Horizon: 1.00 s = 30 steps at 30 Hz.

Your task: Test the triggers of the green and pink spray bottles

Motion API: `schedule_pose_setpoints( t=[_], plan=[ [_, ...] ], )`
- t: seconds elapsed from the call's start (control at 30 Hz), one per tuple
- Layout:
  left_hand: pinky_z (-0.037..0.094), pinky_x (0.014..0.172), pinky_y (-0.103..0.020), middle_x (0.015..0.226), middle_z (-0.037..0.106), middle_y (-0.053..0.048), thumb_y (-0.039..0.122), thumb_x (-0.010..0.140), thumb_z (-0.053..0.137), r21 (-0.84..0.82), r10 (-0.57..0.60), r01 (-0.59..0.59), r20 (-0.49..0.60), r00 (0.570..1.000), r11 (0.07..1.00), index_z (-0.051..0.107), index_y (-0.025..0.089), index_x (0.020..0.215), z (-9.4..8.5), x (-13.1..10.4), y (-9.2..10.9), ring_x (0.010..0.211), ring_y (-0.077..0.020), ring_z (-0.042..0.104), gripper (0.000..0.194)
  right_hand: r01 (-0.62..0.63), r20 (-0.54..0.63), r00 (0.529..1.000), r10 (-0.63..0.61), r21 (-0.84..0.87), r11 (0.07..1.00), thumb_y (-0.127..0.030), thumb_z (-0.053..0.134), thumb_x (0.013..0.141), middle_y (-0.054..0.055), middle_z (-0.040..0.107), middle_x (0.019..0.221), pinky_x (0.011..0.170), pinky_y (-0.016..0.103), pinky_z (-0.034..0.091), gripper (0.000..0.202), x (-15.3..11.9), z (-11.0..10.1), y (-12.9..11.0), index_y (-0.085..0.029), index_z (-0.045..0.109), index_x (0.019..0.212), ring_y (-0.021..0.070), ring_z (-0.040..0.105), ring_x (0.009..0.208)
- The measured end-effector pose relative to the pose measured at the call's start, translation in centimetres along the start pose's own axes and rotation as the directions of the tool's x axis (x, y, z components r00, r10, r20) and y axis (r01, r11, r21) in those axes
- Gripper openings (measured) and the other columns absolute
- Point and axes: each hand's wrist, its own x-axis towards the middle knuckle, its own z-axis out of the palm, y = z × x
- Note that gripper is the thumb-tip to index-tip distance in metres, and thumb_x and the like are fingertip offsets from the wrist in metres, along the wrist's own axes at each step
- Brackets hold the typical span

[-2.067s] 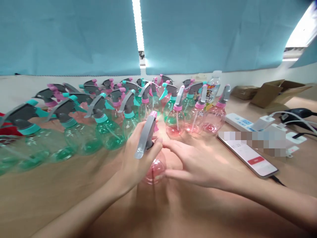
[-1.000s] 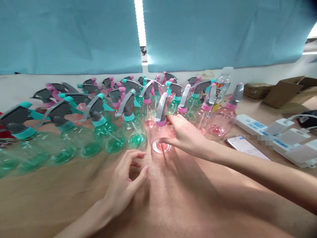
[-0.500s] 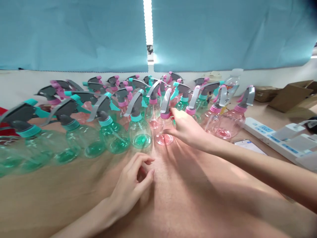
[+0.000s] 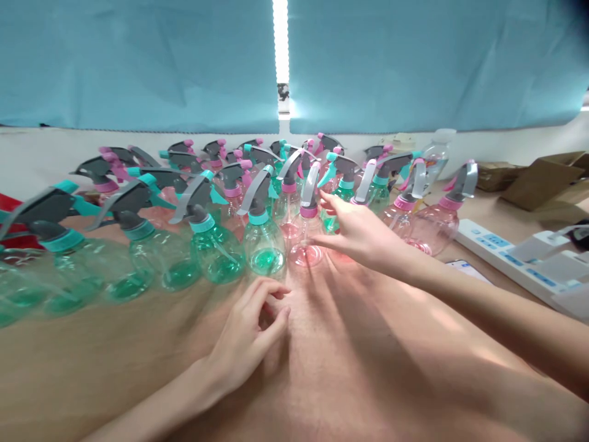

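My right hand [image 4: 356, 227] reaches in from the right beside a pink spray bottle [image 4: 307, 248] in the front row. Its thumb and fingers are spread apart and nothing is held; whether a fingertip touches the bottle I cannot tell. On the bare wooden tabletop rests my left hand [image 4: 251, 325], loosely curved with a gap between thumb and fingers, holding nothing. Just beyond it stands a green spray bottle [image 4: 264, 245] with a turquoise collar and grey trigger head. Another green spray bottle [image 4: 217, 252] is to its left.
Several more green and pink spray bottles crowd the rows behind and to the left. At right lie a white power strip [image 4: 515, 261] with plugs, a phone [image 4: 469, 269] and a cardboard box [image 4: 543, 178]. A clear bottle [image 4: 439, 150] stands at the back, below blue cloth [image 4: 138, 61].
My right hand has opened and drawn slightly right, away from the front pink spray bottle. My left hand stays about where it was. The view has shifted a little.
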Motion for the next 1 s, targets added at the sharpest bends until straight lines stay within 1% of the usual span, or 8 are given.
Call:
schedule_pose_setpoints(
  t=[0.1,0.17,0.23,0.37,0.5,0.7,0.8,1.0],
  plan=[
    [0.049,0.068,-0.029,0.101,0.058,-0.001,0.028,0.095,0.049,-0.006,0.014,-0.014,-0.003,1.0,1.0,0.055,0.022,0.099,0.1,0.1,0.1,0.076,-0.0136,0.06,0.01,-0.03,0.009,1.0,0.03,0.047,0.998,-0.038,0.074,0.081,0.016,0.065,0.13,0.089,0.047,0.054,0.057,-1.8,-2.3,-0.1,-0.016,0.06,0.132,0.0351,0.064,0.114],
    [0.048,0.067,-0.028,0.101,0.057,-0.001,0.028,0.095,0.049,-0.012,0.018,-0.018,-0.004,1.0,1.0,0.055,0.022,0.099,0.2,0.2,0.2,0.075,-0.0135,0.059,0.009,-0.084,0.021,0.996,0.082,0.076,0.994,-0.042,0.068,0.086,0.011,0.074,0.114,0.08,0.044,0.057,0.04,-3.1,-3.9,0.5,-0.019,0.069,0.118,0.0304,0.072,0.096],
    [0.049,0.066,-0.028,0.1,0.057,-0.001,0.028,0.095,0.049,-0.022,0.023,-0.023,-0.005,1.0,0.999,0.055,0.022,0.098,0.3,0.4,0.5,0.074,-0.0133,0.058,0.009,-0.166,0.006,0.986,0.166,0.089,0.982,-0.044,0.067,0.086,0.008,0.077,0.097,0.074,0.042,0.058,0.035,-4.3,-5.1,1.4,-0.021,0.073,0.112,0.0269,0.073,0.08],
    [0.05,0.066,-0.028,0.1,0.057,-0.002,0.03,0.095,0.05,-0.044,0.039,-0.039,-0.008,0.999,0.998,0.056,0.022,0.099,0.8,1.1,1.2,0.074,-0.0137,0.058,0.011,-0.271,-0.081,0.958,0.274,0.047,0.962,-0.051,0.068,0.084,0.008,0.077,0.095,0.076,0.047,0.057,0.037,-5.6,-6.1,3.8,-0.022,0.075,0.106,0.0297,0.073,0.081],
    [0.05,0.07,-0.029,0.103,0.059,-0.003,0.025,0.093,0.051,-0.068,0.065,-0.066,-0.016,0.998,0.995,0.059,0.022,0.101,1.5,2.1,2.4,0.078,-0.0141,0.059,0.011,-0.283,-0.146,0.948,0.283,0.022,0.959,-0.048,0.069,0.084,0.013,0.073,0.116,0.09,0.052,0.053,0.048,-5.3,-5.3,4.9,-0.018,0.068,0.121,0.0344,0.069,0.105],
    [0.049,0.065,-0.028,0.102,0.063,-0.004,0.028,0.089,0.056,-0.214,-0.065,0.057,-0.026,0.998,0.975,0.059,0.018,0.1,3.3,4.3,3.8,0.075,-0.0155,0.06,0.015,-0.271,-0.138,0.952,0.274,0.044,0.962,-0.042,0.073,0.082,0.022,0.059,0.137,0.102,0.053,0.045,0.065,-3.2,-2.7,5.0,-0.01,0.056,0.135,0.0373,0.056,0.126],
    [0.049,0.067,-0.028,0.098,0.064,-0.004,0.028,0.088,0.056,-0.227,-0.066,0.056,-0.04,0.997,0.972,0.059,0.017,0.098,3.9,5.2,4.1,0.075,-0.0154,0.06,0.014,-0.281,-0.163,0.943,0.291,0.082,0.956,-0.041,0.075,0.081,0.022,0.063,0.129,0.097,0.05,0.048,0.059,-1.9,-1.5,5.4,-0.009,0.059,0.128,0.0368,0.058,0.122],
    [0.048,0.071,-0.029,0.094,0.065,-0.002,0.027,0.087,0.056,-0.232,-0.04,0.03,-0.037,0.999,0.972,0.06,0.018,0.094,4.6,5.7,4.6,0.078,-0.016,0.06,0.012,-0.288,-0.164,0.941,0.297,0.077,0.955,-0.042,0.074,0.081,0.016,0.069,0.099,0.076,0.043,0.051,0.037,-0.4,-0.5,6.1,-0.012,0.066,0.1,0.0306,0.066,0.091]
  ],
)
